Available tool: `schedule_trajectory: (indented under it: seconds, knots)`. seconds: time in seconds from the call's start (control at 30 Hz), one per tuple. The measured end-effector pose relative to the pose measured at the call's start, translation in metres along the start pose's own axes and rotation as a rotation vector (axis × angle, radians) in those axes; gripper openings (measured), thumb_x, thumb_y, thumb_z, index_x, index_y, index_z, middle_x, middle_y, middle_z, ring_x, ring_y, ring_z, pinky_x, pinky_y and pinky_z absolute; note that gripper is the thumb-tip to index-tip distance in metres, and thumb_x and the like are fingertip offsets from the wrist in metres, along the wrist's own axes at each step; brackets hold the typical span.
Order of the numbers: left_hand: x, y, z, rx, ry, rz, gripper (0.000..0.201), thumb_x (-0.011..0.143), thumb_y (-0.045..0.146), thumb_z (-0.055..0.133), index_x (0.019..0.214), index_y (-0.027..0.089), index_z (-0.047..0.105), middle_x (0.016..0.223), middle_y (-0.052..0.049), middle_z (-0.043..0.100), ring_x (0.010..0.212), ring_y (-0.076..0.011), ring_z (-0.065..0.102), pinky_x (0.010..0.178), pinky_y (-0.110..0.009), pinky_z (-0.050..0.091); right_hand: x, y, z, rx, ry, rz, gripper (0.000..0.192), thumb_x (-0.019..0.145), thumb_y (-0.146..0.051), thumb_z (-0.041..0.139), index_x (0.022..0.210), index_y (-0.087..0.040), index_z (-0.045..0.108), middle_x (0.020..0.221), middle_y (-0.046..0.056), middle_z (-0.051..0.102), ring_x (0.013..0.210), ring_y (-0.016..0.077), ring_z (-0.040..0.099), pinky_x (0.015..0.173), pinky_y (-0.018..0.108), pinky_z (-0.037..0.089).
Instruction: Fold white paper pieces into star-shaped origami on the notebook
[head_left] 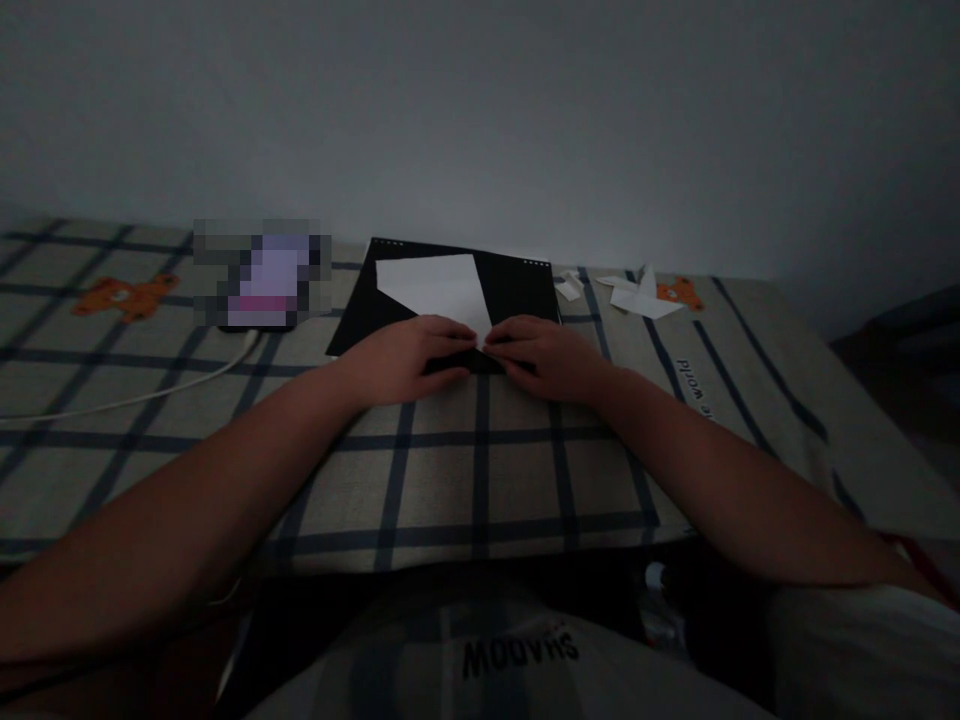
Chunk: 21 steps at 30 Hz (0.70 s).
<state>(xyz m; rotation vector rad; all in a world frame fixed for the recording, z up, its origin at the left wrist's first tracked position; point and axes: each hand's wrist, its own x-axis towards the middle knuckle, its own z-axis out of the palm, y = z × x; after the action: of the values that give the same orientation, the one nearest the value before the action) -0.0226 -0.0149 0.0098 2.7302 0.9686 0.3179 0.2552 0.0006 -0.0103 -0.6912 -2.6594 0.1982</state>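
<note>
A folded white sheet of paper (439,282) lies on a flat black notebook (517,285) with small slots along its far edge. My left hand (405,358) rests at the near corner of the paper, its fingertips pressed on it. From the other side my right hand (559,358) meets it, thumb and fingers closing on the same corner. The fingertips of both hands almost touch. What they do to the underside of the corner is hidden.
A phone (262,280), blurred out, lies at the left with a white cable (187,385) plugged in. To the right are a small folded paper piece (570,287) and a pointed folded paper figure (645,298). A checked cloth (450,470) covers the table; a wall (480,120) stands behind.
</note>
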Motion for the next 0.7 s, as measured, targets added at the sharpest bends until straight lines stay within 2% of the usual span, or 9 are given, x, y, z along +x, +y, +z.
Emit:
schedule_trajectory:
  seconds: [0.2,0.4,0.53,0.7]
  knots:
    - [0.0012,0.0003,-0.0012,-0.017,-0.021,-0.014,0.05,0.107,0.044,0.053,0.14,0.014,0.075,0.154,-0.016,0.068,0.141,-0.0291,0.065,0.124,-0.041,0.048,-0.0001,0.0004,-0.0019,-0.033,-0.015,-0.015,0.038,0.104,-0.022,0.052,0.128,-0.016,0.082,0.132,0.017,0.078,0.12,0.0301,0.072,0.105,0.05,0.059]
    - [0.0015,0.0,-0.0025,-0.041,-0.042,-0.03,0.051,0.107,0.044,0.053,0.143,0.014,0.073,0.155,-0.017,0.067,0.141,-0.0298,0.064,0.123,-0.043,0.048,-0.0009,-0.0029,-0.005,0.004,-0.009,0.05,0.035,0.101,-0.025,0.056,0.118,-0.018,0.086,0.133,0.014,0.08,0.121,0.03,0.074,0.106,0.048,0.059]
    - [0.0016,0.0013,-0.0011,-0.044,-0.035,-0.033,0.056,0.105,0.044,0.055,0.147,0.011,0.069,0.155,-0.019,0.066,0.142,-0.0317,0.063,0.123,-0.045,0.047,-0.0021,-0.0013,-0.0078,0.031,0.002,0.006,0.036,0.104,-0.027,0.054,0.11,-0.016,0.087,0.128,0.017,0.081,0.118,0.0304,0.076,0.104,0.049,0.06]
    - [0.0019,0.0008,0.0013,-0.04,-0.002,-0.005,0.048,0.105,0.041,0.057,0.14,0.013,0.073,0.15,-0.019,0.068,0.138,-0.0324,0.065,0.12,-0.046,0.05,-0.0033,0.0034,-0.0058,0.077,0.018,-0.077,0.032,0.102,-0.029,0.057,0.113,-0.022,0.086,0.128,0.013,0.081,0.121,0.0291,0.073,0.105,0.051,0.058]
